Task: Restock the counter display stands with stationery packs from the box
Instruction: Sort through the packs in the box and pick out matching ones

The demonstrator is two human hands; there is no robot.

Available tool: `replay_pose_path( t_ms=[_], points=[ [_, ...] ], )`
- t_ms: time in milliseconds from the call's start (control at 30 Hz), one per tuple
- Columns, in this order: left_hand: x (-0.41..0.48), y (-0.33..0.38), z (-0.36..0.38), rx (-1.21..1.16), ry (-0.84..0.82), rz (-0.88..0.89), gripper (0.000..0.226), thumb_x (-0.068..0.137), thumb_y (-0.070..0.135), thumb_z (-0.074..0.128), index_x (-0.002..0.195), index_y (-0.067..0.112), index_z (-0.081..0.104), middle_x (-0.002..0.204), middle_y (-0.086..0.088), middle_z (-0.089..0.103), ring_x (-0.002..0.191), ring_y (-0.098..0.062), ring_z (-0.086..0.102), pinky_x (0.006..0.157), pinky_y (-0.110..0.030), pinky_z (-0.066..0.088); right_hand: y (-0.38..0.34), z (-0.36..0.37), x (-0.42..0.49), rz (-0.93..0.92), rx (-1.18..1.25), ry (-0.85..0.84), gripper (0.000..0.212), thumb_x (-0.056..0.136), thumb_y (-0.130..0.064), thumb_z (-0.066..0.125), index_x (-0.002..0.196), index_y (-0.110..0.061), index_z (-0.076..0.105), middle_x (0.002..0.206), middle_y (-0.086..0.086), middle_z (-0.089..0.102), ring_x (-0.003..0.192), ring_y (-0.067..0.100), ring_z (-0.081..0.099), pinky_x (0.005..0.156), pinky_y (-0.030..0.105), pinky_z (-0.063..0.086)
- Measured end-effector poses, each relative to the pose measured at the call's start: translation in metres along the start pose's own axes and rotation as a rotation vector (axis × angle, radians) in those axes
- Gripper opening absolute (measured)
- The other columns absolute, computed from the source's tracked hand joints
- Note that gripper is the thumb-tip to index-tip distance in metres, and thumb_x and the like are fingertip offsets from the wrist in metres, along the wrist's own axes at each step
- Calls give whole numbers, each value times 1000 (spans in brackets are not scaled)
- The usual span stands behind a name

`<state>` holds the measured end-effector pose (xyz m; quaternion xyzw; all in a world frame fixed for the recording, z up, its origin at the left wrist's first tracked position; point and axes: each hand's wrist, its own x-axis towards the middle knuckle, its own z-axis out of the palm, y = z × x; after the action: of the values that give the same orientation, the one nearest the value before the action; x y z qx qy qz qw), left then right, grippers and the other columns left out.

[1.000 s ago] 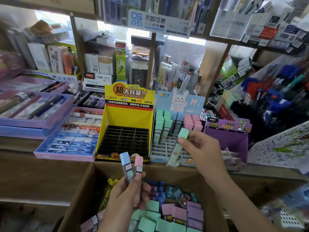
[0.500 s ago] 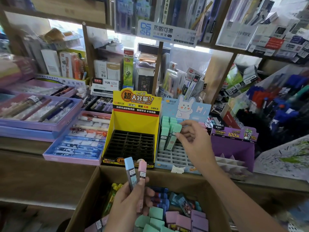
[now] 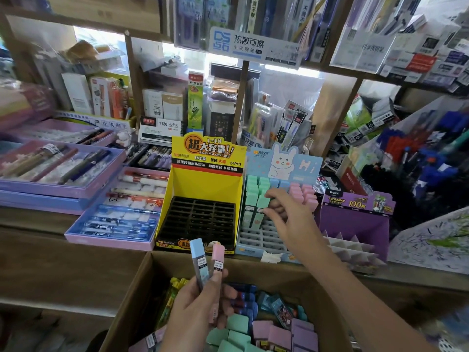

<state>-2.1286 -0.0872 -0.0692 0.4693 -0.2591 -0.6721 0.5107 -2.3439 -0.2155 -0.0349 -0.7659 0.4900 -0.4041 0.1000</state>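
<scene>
holding blue pack (image 3: 199, 260), pink pack (image 3: 217, 260) in left hand (image 3: 198, 308); right hand (image 3: 289, 219) pinches green pack (image 3: 261, 203).

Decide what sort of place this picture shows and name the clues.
Most likely a stationery shop: purple pen trays on the counter, a yellow display stand marked 24PCS, and a cardboard box of pastel packs.

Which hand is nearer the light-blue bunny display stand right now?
Right. The right hand is at the bunny stand, pinching a green pack in its slots. The left hand is nearer the camera, over the box, holding a blue pack and a pink pack.
</scene>
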Motion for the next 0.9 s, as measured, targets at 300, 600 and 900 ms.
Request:
replay_pose_path(
  t_ms=[300, 600, 900],
  points=[
    [1, -3, 2, 8, 18, 14, 45, 79, 35, 68, 114, 7, 66, 91, -22, 77, 54, -22, 62, 43, -28, 44, 3, 3, -9, -29, -9, 47, 45, 95, -5, 69, 132, -29, 57, 90, -23, 59, 81, 0, 62, 71, 22, 55],
    [-4, -2, 5, 11, -16, 19, 50, 74, 35, 73, 111, 1, 66, 93, -24, 77, 55, -25, 66, 44, -28, 48, -14, -4, -25, 76, 83, 74, 47, 96, -1, 65, 138, -22, 60, 97, -10, 66, 88, 4, 65, 75, 15, 54],
    [-6, -4, 7, 39, -32, 8, 62, 62, 44, 80, 108, 3, 70, 92, -23, 77, 61, -24, 70, 50, -28, 55, -58, -1, -55, 367, 532, -217, 17, 98, -27, 69, 114, -28, 75, 92, -5, 79, 75, 13, 74, 64, 24, 57]
  ],
)
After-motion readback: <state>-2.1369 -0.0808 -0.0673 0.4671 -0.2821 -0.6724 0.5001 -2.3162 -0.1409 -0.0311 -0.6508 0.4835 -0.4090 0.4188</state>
